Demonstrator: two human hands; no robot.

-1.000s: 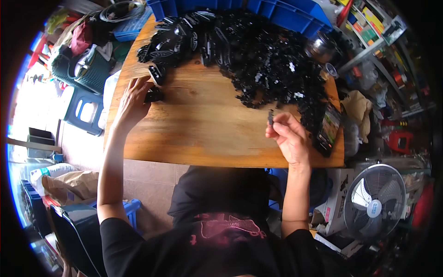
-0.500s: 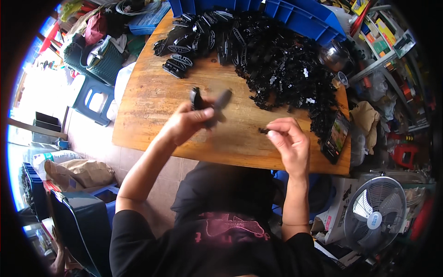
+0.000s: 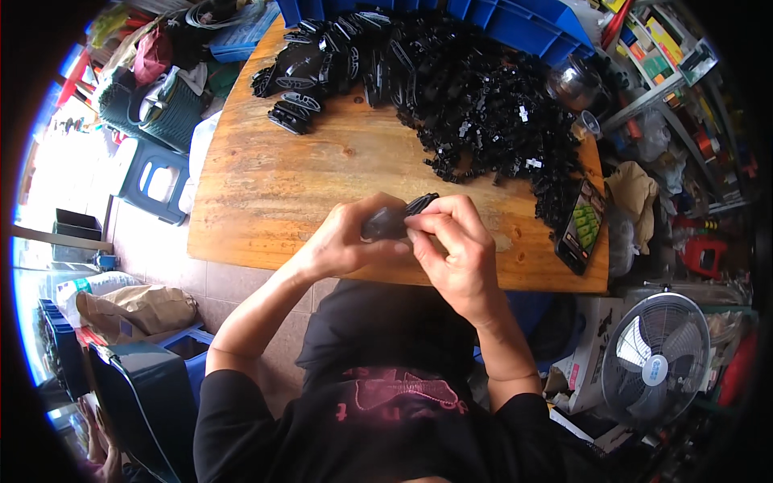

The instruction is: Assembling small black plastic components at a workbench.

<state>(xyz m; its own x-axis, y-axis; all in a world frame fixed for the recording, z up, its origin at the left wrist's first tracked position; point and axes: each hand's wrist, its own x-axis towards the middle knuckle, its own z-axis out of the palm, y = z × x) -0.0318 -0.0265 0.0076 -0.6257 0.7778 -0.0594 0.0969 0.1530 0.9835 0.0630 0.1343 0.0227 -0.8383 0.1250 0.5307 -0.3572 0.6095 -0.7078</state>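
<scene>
My left hand point(image 3: 336, 243) curls around a dark, smooth, curved plastic part point(image 3: 385, 224) above the table's near edge. Close against it, my right hand point(image 3: 459, 253) is closed with fingertips pinched at the part's right end. A ridged black end point(image 3: 420, 204) sticks up between the two hands. Whether my right fingers also hold a small separate piece is hidden. Beyond my hands, a big heap of small black plastic pieces point(image 3: 483, 121) covers the far right of the wooden table point(image 3: 266, 193). Longer oval black parts point(image 3: 294, 113) lie at the far left of the heap.
Blue crates point(image 3: 523, 28) stand along the table's far edge. A phone point(image 3: 581, 229) with a lit screen lies at the right edge, near a clear cup point(image 3: 588, 125). A fan point(image 3: 654, 362) is at lower right, a grey-blue stool point(image 3: 153, 181) at left. Another person's hands point(image 3: 101, 439) show at lower left.
My hands have come together; before, they were apart, the left holding dark curved parts and the right pinching a small black piece. The phone screen's picture has changed. The view has shifted slightly.
</scene>
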